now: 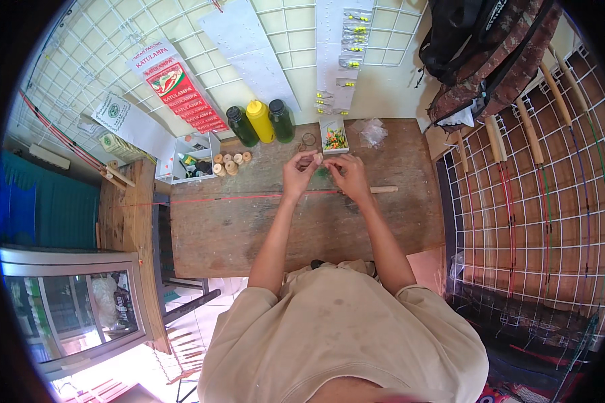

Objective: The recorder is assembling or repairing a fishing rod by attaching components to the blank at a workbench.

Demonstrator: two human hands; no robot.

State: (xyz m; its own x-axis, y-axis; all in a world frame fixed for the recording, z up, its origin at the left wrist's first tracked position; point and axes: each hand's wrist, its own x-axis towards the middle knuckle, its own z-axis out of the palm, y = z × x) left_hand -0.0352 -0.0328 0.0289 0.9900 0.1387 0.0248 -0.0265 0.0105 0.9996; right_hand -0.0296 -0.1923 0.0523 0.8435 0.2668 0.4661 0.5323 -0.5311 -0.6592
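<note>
My left hand [297,173] and my right hand [348,173] meet above a wooden workbench [249,228], fingertips pinched together on a small pale cork-like piece [319,158]. Something small and green shows just under the fingers. A thin red rod [235,197] with a light wooden handle [383,189] lies across the bench below my hands, its tip running off to the left.
Three squeeze bottles [261,121], dark green, yellow and dark green, stand at the back. Beside them are small cork spools [230,162], a white box [193,156], a tray of colourful bits [335,137] and a clear bag [372,131]. More rods hang on the wire grid [538,188] at right.
</note>
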